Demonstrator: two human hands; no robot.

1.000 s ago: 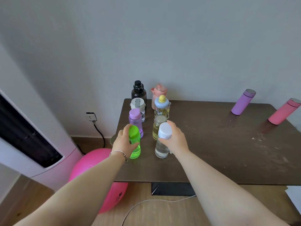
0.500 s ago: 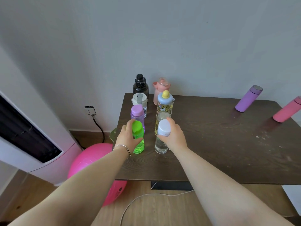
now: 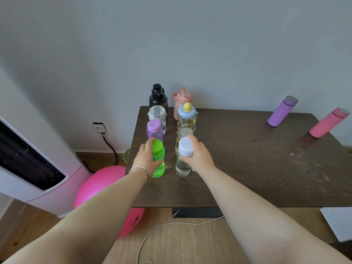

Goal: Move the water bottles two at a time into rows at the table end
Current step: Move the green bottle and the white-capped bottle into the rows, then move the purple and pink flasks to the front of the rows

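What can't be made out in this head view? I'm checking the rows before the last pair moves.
- Yellowish bottle: mostly hidden behind the white-capped bottle and right hand.
- Green bottle: left hand covers its side, so the grip can't be judged.
- Pink flask: near the frame's right edge, stretched by the lens.

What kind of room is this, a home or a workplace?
Probably a room in a home. A dark wooden table stands against a plain wall, a pink exercise ball lies on the wood floor beside it, and a standing air conditioner is at left.

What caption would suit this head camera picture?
Two hands set a green bottle and a white-capped clear bottle into two rows.
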